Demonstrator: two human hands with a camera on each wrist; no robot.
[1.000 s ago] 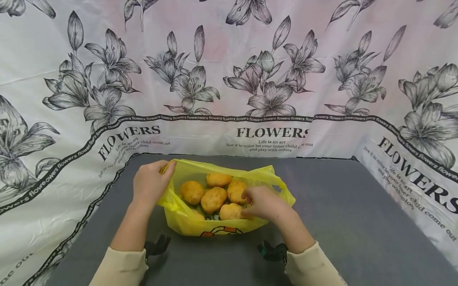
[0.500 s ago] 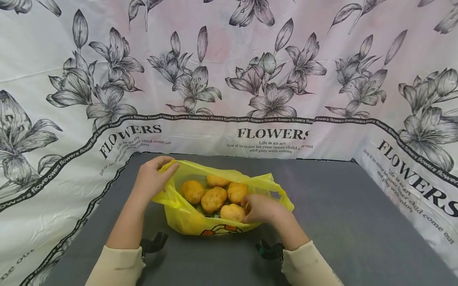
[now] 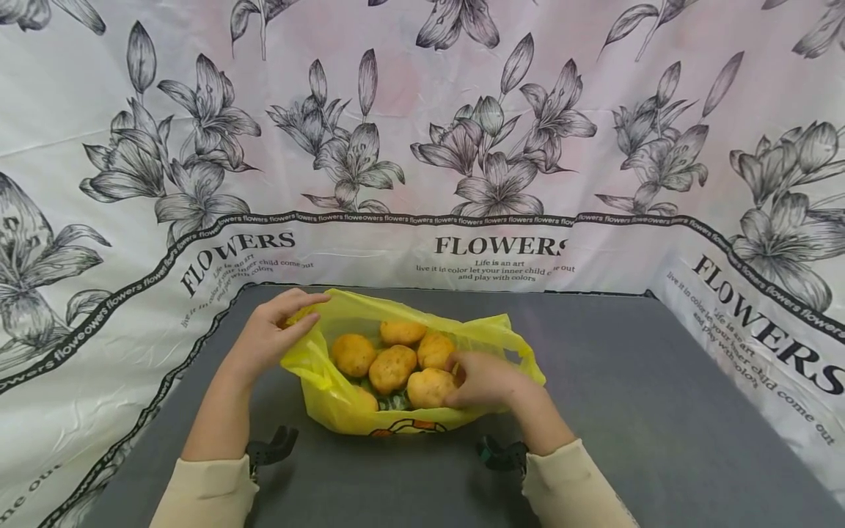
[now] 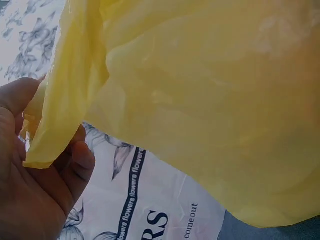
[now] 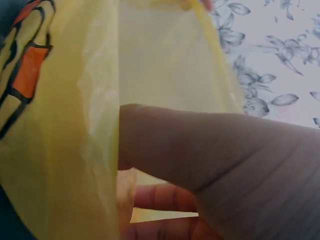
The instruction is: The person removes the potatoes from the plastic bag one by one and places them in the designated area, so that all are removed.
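A yellow plastic bag [image 3: 333, 411] lies on the table with its mouth held wide, showing several potatoes [image 3: 353, 356] inside. My left hand [image 3: 267, 334] holds the bag's left edge; in the left wrist view the yellow film [image 4: 60, 100] runs between thumb and curled fingers. Reaching in at the right side, my right hand [image 3: 491, 381] has thumb and fingers around the front right potato [image 3: 428, 387]. In the right wrist view a strip of that potato [image 5: 126, 197] shows between them, the rest hidden behind the bag's wall.
Something dark green and patterned [image 3: 396, 401] shows between the potatoes at the bag's front. A grey table [image 3: 660, 411] extends around the bag. White flower-printed cloth [image 3: 370, 249] closes off the back and sides. Dark wrist mounts [image 3: 273, 447] stick out below the forearms.
My left hand's thumb and forefinger have spread apart at the bag's edge. My right hand has settled lower around the front right potato, which has shifted slightly.
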